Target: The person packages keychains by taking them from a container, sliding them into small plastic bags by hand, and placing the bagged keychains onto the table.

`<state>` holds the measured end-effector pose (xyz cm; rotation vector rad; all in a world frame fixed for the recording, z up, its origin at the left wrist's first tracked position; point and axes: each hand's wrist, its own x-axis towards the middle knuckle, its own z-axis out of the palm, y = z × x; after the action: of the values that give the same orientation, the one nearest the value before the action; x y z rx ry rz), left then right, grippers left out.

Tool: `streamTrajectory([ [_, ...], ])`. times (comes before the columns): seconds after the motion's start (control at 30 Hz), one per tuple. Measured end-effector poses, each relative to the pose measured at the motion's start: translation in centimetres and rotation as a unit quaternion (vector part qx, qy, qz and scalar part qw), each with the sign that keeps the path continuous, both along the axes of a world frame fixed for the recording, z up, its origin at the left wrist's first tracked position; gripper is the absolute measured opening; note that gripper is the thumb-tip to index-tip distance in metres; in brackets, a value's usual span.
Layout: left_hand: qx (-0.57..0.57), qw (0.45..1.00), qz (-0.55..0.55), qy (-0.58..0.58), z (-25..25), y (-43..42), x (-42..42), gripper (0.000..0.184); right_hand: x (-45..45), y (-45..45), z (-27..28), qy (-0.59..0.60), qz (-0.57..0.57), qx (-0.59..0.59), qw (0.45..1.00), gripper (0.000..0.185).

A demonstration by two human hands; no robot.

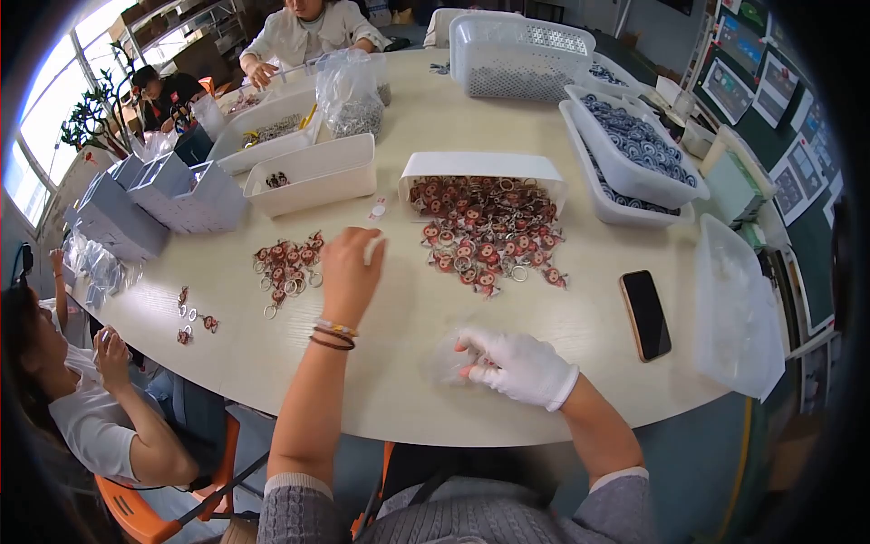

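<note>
My left hand (352,272) is bare, with bracelets at the wrist. It hovers over the table between two groups of keychains, thumb and fingers apart, nothing visible in it. Just beyond its fingertips lies a small white label with red marks (377,208). In a white glove, my right hand (521,367) pinches a clear plastic bag (446,359), which is blurred. A large heap of red-brown character keychains (494,238) spills from a tipped white bin (480,166). To the left of my left hand is a smaller pile of keychains (288,267).
A phone (645,315) and a clear plastic tray (732,308) lie at right. Behind them stand stacked tubs of blue-grey round pieces (634,140). White bins (313,177) and grey boxes (186,190) stand at left. Other people sit at the left and far sides.
</note>
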<state>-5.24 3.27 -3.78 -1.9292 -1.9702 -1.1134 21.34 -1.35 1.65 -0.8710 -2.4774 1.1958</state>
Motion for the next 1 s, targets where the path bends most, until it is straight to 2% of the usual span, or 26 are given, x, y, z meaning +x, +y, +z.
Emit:
streamTrajectory([
  [0.03, -0.045, 0.998, 0.004, 0.043, 0.4, 0.4, 1.6, 0.019, 0.2, 0.2, 0.3, 0.008, -0.019, -0.025, 0.999, 0.022],
  [0.1, -0.077, 0.996, 0.001, 0.034, -0.3, 2.3, 3.2, 0.026, 0.5, 0.4, -0.5, 0.037, -0.035, -0.008, 0.999, 0.022],
  [0.2, -0.207, 0.978, 0.035, -0.013, -0.2, 4.9, 4.7, 0.035, 0.9, 0.5, -0.7, 0.063, -0.06, 0.025, 0.996, 0.022],
  [0.27, -0.212, 0.976, 0.027, -0.032, -1.3, 5.8, 4.7, 0.033, 1.0, 0.5, -0.5, 0.063, -0.069, 0.043, 0.995, 0.021],
  [0.33, -0.221, 0.974, 0.019, -0.051, -1.5, 6.0, 4.6, 0.032, 1.0, 0.4, -0.2, 0.083, -0.103, 0.011, 0.991, 0.02],
  [0.4, -0.246, 0.956, -0.02, -0.158, -1.3, 5.8, 4.3, 0.023, 1.2, 0.4, -0.3, 0.117, -0.121, -0.006, 0.986, 0.019],
  [0.43, -0.249, 0.956, -0.021, -0.155, -1.0, 5.4, 4.0, 0.023, 1.2, 0.5, -0.3, 0.148, -0.136, -0.022, 0.979, 0.018],
  [0.5, -0.163, 0.948, -0.149, -0.229, 0.0, 4.3, 3.6, 0.016, 1.5, 0.6, 0.8, 0.121, -0.148, -0.045, 0.981, 0.018],
  [0.57, -0.178, 0.931, -0.183, -0.26, 2.0, 2.6, 4.0, 0.015, 1.7, 0.8, 0.9, 0.093, -0.163, -0.068, 0.98, 0.019],
  [0.63, -0.192, 0.911, -0.214, -0.296, 2.6, 1.3, 4.4, 0.014, 1.7, 1.0, 0.2, 0.15, -0.166, -0.122, 0.967, 0.014],
  [0.67, -0.171, 0.887, -0.239, -0.355, 2.5, 0.8, 4.6, 0.014, 1.6, 1.0, 0.1, 0.147, -0.169, -0.124, 0.967, 0.014],
  [0.73, -0.128, 0.811, -0.316, -0.474, 2.7, -0.6, 5.7, 0.016, 1.2, 0.8, -0.2, 0.305, -0.191, -0.223, 0.906, 0.006],
  [0.77, -0.13, 0.808, -0.316, -0.48, 3.0, -1.4, 6.2, 0.016, 1.1, 0.9, -0.4, 0.3, -0.193, -0.225, 0.907, 0.006],
  [0.83, -0.184, 0.673, -0.386, -0.604, 3.2, -2.9, 7.2, 0.017, 1.1, 1.2, -0.7, 0.384, -0.223, -0.229, 0.866, 0.005],
  [0.87, -0.196, 0.692, -0.388, -0.576, 3.1, -3.5, 7.5, 0.017, 0.8, 1.2, -0.7, 0.412, -0.243, -0.217, 0.851, 0.005],
  [0.9, -0.2, 0.685, -0.39, -0.581, 3.1, -4.1, 8.0, 0.017, 0.6, 1.2, -0.6, 0.406, -0.251, -0.217, 0.851, 0.005],
  [0.97, -0.204, 0.765, -0.353, -0.498, 3.4, -5.1, 9.1, 0.015, 0.3, 1.3, -0.3, 0.426, -0.282, -0.221, 0.831, 0.005],
  [1.0, -0.206, 0.766, -0.346, -0.502, 3.1, -5.5, 9.5, 0.019, 0.1, 1.3, -0.4, 0.423, -0.29, -0.222, 0.829, 0.005],
])
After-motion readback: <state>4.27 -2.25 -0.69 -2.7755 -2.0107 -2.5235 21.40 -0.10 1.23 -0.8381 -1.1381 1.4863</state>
